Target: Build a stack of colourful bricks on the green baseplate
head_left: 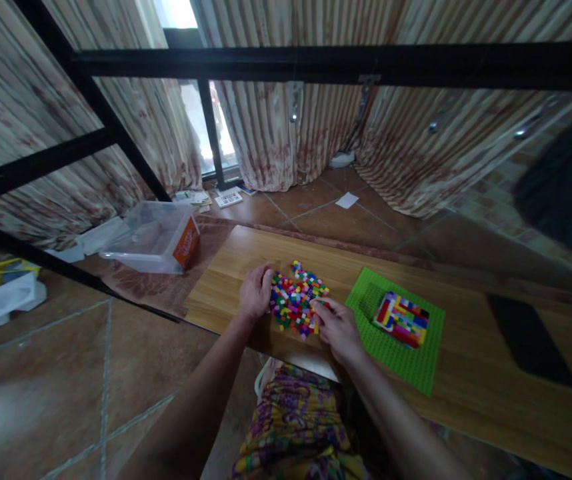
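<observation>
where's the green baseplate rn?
Head view: green baseplate lies right of centre on the wooden table, beside the right hand and brick pile, a multicoloured block on it.

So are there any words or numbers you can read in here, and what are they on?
Orange label on the clear plastic box: pale print, too blurred to read.
Papers on the floor by the curtain: dark print, too small to read.
Coloured bricks and green baseplate: no writing to be seen.
</observation>
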A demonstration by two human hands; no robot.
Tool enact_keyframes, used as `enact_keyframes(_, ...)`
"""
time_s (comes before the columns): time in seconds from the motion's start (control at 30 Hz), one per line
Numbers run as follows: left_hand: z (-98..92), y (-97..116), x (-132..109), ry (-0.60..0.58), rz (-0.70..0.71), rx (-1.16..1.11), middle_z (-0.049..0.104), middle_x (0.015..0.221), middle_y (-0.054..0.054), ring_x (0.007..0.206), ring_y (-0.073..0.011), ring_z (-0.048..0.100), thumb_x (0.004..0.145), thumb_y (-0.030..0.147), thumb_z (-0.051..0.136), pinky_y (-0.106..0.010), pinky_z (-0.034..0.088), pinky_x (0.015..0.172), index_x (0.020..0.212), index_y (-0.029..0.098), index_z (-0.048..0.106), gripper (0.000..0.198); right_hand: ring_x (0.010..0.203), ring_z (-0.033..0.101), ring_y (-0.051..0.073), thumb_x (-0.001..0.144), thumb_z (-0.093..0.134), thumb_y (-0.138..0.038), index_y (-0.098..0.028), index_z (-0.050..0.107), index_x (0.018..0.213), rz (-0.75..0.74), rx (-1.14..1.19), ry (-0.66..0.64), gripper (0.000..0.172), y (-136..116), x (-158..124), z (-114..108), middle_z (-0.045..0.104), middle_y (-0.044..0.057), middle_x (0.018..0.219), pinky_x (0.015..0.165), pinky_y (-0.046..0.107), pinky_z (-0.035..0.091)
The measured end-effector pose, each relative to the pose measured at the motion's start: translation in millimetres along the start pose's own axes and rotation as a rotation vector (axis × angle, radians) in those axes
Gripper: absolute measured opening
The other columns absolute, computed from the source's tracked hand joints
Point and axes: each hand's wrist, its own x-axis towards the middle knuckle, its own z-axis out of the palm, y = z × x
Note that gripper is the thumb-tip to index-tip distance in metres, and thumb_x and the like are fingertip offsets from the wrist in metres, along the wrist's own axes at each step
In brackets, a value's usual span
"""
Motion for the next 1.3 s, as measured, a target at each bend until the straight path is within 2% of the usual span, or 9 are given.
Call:
enact_keyframes(0.1,0.4,-0.6,0.3,0.001,0.002,0.003,0.069,0.113,-0.012,0.109,-0.0238,0.061,0.097,0.042,0.033,-0.04,0.047,0.098,0.114,0.016,0.064,0.044,0.034,0.028,0.005,0.072,0.065,-0.057,-0.017,0.067,0.084,0.018,-0.109,-0.054,0.041,4.6,6.3,0.7,0.047,-0.007,0.047,0.036,0.022,0.021)
enact_keyframes(0.23,-0.1,0.0,0.1,-0.001,-0.001,0.003,0.069,0.113,-0.012,0.109,-0.0244,0.061,0.097,0.042,0.033,-0.041,0.048,0.098,0.115,0.016,0.064,0.045,0.037,0.036,0.009,0.078,0.058,-0.051,-0.018,0.07,0.091,-0.048,-0.28,-0.131,0.037,8.4,16.9,4.1,0.05,-0.006,0.047,0.04,0.023,0.028)
enact_keyframes(0.4,-0.6,0.5,-0.1,-0.001,0.002,-0.002,0.069,0.114,-0.011,0.11,-0.0234,0.06,0.097,0.042,0.033,-0.039,0.047,0.099,0.116,0.016,0.064,0.044,0.044,0.047,0.013,0.079,0.055,-0.041,-0.019,0.069,0.105,-0.16,-0.472,-0.11,0.036,7.5,26.2,6.0,0.056,-0.004,0.05,0.047,0.026,0.034)
enact_keyframes(0.53,-0.5,0.6,-0.1,-0.003,-0.001,0.002,0.069,0.114,-0.011,0.11,-0.0236,0.06,0.097,0.043,0.033,-0.039,0.047,0.098,0.115,0.017,0.064,0.045,0.044,0.049,0.014,0.08,0.055,-0.039,-0.019,0.065,0.114,-0.161,-0.467,-0.131,0.041,4.3,24.6,5.2,0.058,-0.004,0.052,0.047,0.027,0.037)
enact_keyframes(0.67,-0.5,0.4,-0.3,0.0,0.003,0.002,0.069,0.113,-0.012,0.11,-0.0241,0.06,0.097,0.044,0.033,-0.04,0.048,0.098,0.116,0.017,0.064,0.045,0.045,0.05,0.013,0.081,0.054,-0.036,-0.019,0.063,0.111,-0.166,-0.429,-0.144,0.036,0.5,19.0,3.1,0.06,-0.003,0.057,0.049,0.027,0.039)
enact_keyframes(0.83,-1.3,-0.5,0.6,-0.007,0.0,-0.005,0.068,0.113,-0.013,0.11,-0.0249,0.06,0.096,0.045,0.033,-0.041,0.047,0.099,0.116,0.016,0.063,0.047,0.052,0.056,0.011,0.088,0.045,-0.037,-0.02,0.06,0.11,-0.217,-0.314,-0.178,0.032,-5.0,4.7,-8.0,0.064,0.0,0.074,0.055,0.027,0.046)
enact_keyframes(1.03,-2.5,-4.1,3.6,-0.01,0.009,-0.028,0.068,0.114,-0.013,0.111,-0.0247,0.06,0.095,0.045,0.033,-0.042,0.046,0.1,0.113,0.015,0.064,0.047,0.067,0.062,0.012,0.094,0.043,-0.044,-0.02,0.056,0.119,-0.209,-0.22,-0.132,0.037,-7.8,-27.2,-28.5,0.069,0.004,0.094,0.068,0.029,0.051)
enact_keyframes(1.17,-2.8,-6.0,5.8,-0.022,0.009,-0.019,0.068,0.114,-0.012,0.11,-0.0247,0.06,0.094,0.047,0.033,-0.042,0.046,0.099,0.114,0.016,0.064,0.048,0.071,0.065,0.014,0.094,0.043,-0.045,-0.023,0.053,0.123,-0.163,-0.27,-0.072,0.037,-5.9,-48.1,-45.6,0.07,0.004,0.097,0.071,0.03,0.051)
enact_keyframes(1.3,-3.5,-6.8,6.4,-0.03,0.002,0.011,0.067,0.114,-0.012,0.11,-0.0244,0.06,0.094,0.048,0.032,-0.041,0.047,0.099,0.114,0.017,0.063,0.048,0.075,0.066,0.016,0.093,0.044,-0.047,-0.024,0.054,0.115,-0.134,-0.346,0.064,0.034,-2.4,-64.9,-70.9,0.07,0.003,0.095,0.073,0.031,0.05)
